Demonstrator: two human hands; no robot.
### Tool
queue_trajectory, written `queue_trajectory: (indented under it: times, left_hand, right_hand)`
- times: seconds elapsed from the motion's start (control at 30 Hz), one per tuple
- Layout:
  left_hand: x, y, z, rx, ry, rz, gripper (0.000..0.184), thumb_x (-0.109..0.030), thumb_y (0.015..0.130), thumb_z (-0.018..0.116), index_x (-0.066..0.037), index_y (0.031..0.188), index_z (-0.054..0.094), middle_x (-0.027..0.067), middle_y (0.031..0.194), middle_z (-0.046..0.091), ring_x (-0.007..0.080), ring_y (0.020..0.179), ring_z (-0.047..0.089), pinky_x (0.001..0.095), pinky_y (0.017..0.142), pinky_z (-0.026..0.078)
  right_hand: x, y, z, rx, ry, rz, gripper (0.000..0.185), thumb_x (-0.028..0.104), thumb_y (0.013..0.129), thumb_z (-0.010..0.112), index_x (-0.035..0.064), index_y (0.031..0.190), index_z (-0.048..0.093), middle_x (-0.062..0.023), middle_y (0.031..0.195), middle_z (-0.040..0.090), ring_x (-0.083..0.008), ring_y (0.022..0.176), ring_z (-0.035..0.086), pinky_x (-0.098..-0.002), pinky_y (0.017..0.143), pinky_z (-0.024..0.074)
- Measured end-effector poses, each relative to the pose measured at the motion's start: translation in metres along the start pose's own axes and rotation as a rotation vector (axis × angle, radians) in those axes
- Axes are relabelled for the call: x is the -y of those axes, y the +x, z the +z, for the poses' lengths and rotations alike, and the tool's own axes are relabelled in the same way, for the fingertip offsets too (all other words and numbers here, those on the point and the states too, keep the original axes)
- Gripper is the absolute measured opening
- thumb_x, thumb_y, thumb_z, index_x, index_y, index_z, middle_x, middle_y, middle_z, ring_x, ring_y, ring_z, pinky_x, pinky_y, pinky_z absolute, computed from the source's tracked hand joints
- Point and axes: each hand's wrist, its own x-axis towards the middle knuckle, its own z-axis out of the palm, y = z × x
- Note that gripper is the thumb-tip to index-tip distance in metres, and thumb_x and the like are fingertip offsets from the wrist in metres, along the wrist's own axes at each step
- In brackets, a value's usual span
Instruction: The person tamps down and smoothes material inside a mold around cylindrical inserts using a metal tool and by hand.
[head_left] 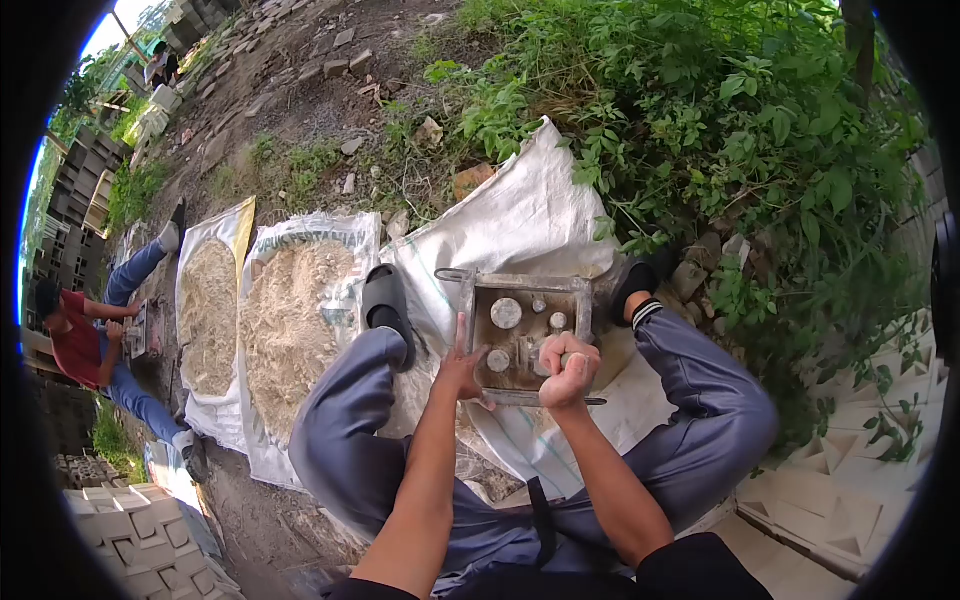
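Note:
A square mould frame point(526, 282) with metal rims and two end handles lies on a white woven sack point(500, 220) between the legs. Inside it, several round pale discs point(506, 313) of different sizes stand on a brown, dusty base. My left hand point(462, 368) rests against the frame's left side, fingers spread along the edge. Over the frame's lower right part, my right hand point(570, 370) is closed in a fist around something I cannot make out; a greenish rounded tip shows at its top.
Two sacks of pale powder point(300, 300) lie to the left. Beyond them a seated person in a red shirt point(75, 345) works at another mould point(145, 330). Green bushes point(740, 150) grow at the upper right; patterned blocks point(830, 480) stand lower right, more blocks point(140, 540) lower left.

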Motion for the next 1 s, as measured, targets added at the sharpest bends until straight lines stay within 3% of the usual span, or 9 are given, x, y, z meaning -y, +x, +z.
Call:
queue_trajectory:
  times: [0.13,0.27,0.4,0.53,0.63,0.67,0.83,0.9,1.0]
  left_hand:
    - [-0.006,-0.002,-0.009,0.052,-0.022,-0.041,0.122,-0.041,0.036,0.095,-0.023,0.144,0.041,0.019,0.154,-0.026,0.0392,0.135,0.037,0.0437,0.111,0.035]
    - [-0.001,0.001,-0.003,0.055,-0.016,-0.049,0.119,-0.038,0.038,0.095,-0.024,0.143,0.042,0.0171,0.155,-0.023,0.0402,0.132,0.038,0.0443,0.11,0.036]
    - [-0.003,-0.001,-0.007,0.078,-0.028,-0.022,0.117,-0.037,0.04,0.095,-0.025,0.143,0.042,0.0155,0.156,-0.021,0.0417,0.13,0.039,0.0443,0.11,0.037]
    - [0.002,-0.001,-0.003,0.054,-0.042,-0.015,0.116,-0.038,0.04,0.095,-0.026,0.143,0.042,0.0157,0.157,-0.019,0.042,0.131,0.039,0.0437,0.109,0.038]
    - [-0.007,0.0,-0.006,0.062,-0.003,-0.037,0.116,-0.038,0.041,0.095,-0.027,0.144,0.042,0.0164,0.156,-0.02,0.042,0.131,0.039,0.0432,0.109,0.038]
    - [-0.007,0.001,-0.009,0.063,-0.005,-0.042,0.116,-0.038,0.04,0.095,-0.027,0.144,0.042,0.0164,0.156,-0.021,0.0421,0.131,0.039,0.0432,0.109,0.038]
    - [-0.001,-0.001,-0.002,0.042,-0.012,-0.02,0.117,-0.039,0.04,0.095,-0.028,0.144,0.042,0.0163,0.153,-0.03,0.0422,0.132,0.04,0.0434,0.11,0.038]
    - [-0.005,-0.003,-0.005,0.073,0.0,-0.041,0.117,-0.039,0.04,0.095,-0.028,0.144,0.042,0.0161,0.152,-0.032,0.0413,0.134,0.038,0.0437,0.11,0.038]
    - [-0.01,0.001,-0.009,0.072,0.033,-0.049,0.118,-0.039,0.039,0.095,-0.027,0.144,0.042,0.0163,0.15,-0.036,0.0396,0.138,0.034,0.0441,0.11,0.038]
  right_hand:
    - [-0.004,0.009,0.01,0.024,-0.112,0.182,0.063,0.055,0.095,0.033,0.006,0.055,0.034,-0.0012,0.048,0.034,-0.0109,0.043,0.033,-0.0271,0.042,0.0211]
    - [0.003,-0.009,0.017,-0.016,-0.114,-0.043,0.057,0.045,0.094,0.032,0.0058,0.053,0.033,-0.0021,0.048,0.035,-0.0128,0.045,0.036,-0.0282,0.044,0.0244]
    - [0.001,0.01,0.024,0.096,-0.23,0.176,0.064,0.053,0.096,0.031,0.0062,0.052,0.033,-0.0024,0.048,0.036,-0.0115,0.045,0.036,-0.0258,0.043,0.024]
    - [0.011,0.001,0.02,-0.11,-0.082,0.037,0.05,0.039,0.092,0.034,0.0061,0.054,0.034,-0.0033,0.05,0.038,-0.0128,0.044,0.034,-0.0296,0.042,0.0249]
    - [-0.013,0.0,0.008,0.043,-0.264,0.069,0.056,0.046,0.094,0.033,0.0073,0.055,0.033,-0.0017,0.05,0.035,-0.0116,0.044,0.032,-0.0278,0.042,0.0232]
    - [-0.018,0.006,0.01,-0.002,-0.118,0.275,0.057,0.049,0.094,0.033,0.0071,0.055,0.034,-0.0014,0.049,0.034,-0.0117,0.043,0.031,-0.0272,0.042,0.023]
    - [0.002,-0.006,0.01,-0.152,0.037,0.119,0.052,0.04,0.092,0.037,0.0054,0.053,0.035,-0.0035,0.049,0.039,-0.0122,0.043,0.038,-0.0305,0.042,0.0256]
    - [-0.002,-0.003,0.005,0.094,-0.306,0.04,0.059,0.048,0.095,0.03,0.0055,0.054,0.034,-0.002,0.05,0.037,-0.0136,0.047,0.037,-0.0303,0.047,0.0279]
    - [0.013,0.013,0.009,0.038,-0.174,0.219,0.055,0.04,0.095,0.031,0.0051,0.053,0.034,-0.0036,0.05,0.039,-0.0139,0.045,0.037,-0.0307,0.045,0.0276]
